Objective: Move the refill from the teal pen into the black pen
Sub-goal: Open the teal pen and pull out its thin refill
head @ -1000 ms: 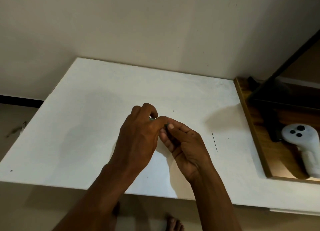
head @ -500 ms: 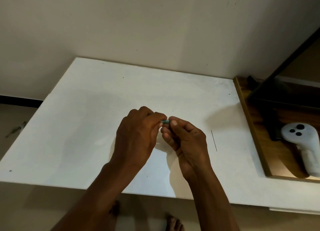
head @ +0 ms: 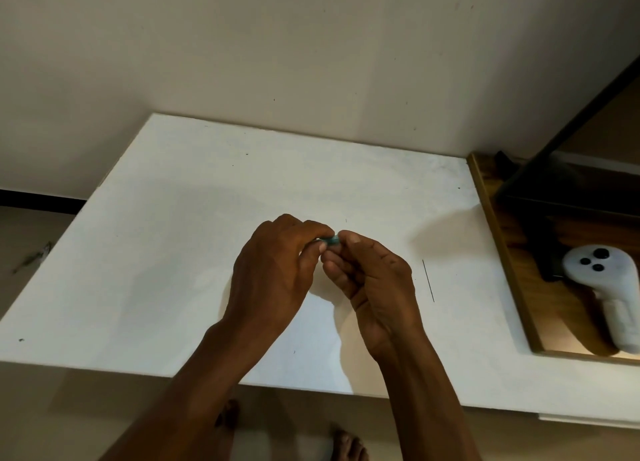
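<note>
Bare forearms, left hand (head: pixel 273 273), right hand (head: pixel 374 284), bare feet.

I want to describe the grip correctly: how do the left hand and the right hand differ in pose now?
The left hand shows its back to the camera with fingers curled over, while the right hand is turned so that its thumb side and curled fingers face up. The left hand covers more of the teal pen; the right hand pinches its end with thumb and forefinger. Both hold the pen above the white table.
</note>
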